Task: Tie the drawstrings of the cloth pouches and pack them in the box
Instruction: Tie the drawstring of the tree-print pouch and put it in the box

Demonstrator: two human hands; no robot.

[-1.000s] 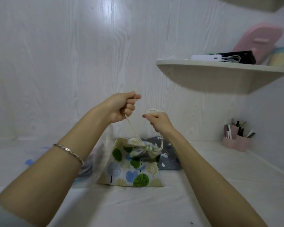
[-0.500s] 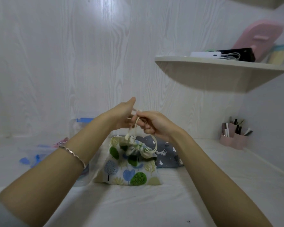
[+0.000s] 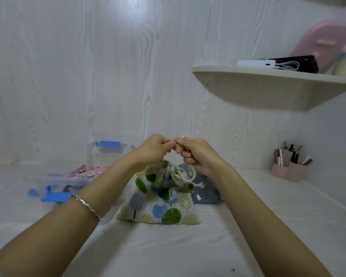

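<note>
Cloth tree-print pouch [image 3: 158, 204]: cinched, knot unfinished, unboxed.
Left hand [image 3: 152, 150], right hand [image 3: 198, 154]: above tree-print pouch, pinching drawstring [image 3: 185, 177].
Grey pouch [image 3: 206, 188]: behind tree-print pouch, waiting.

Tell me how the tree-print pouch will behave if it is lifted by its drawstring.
The tree-print pouch is soft cloth with a gathered, creased mouth, so it would likely sag and swing. Its base spreads flat, so it probably won't roll. The thin drawstring looks limp and should cinch tighter.
</note>
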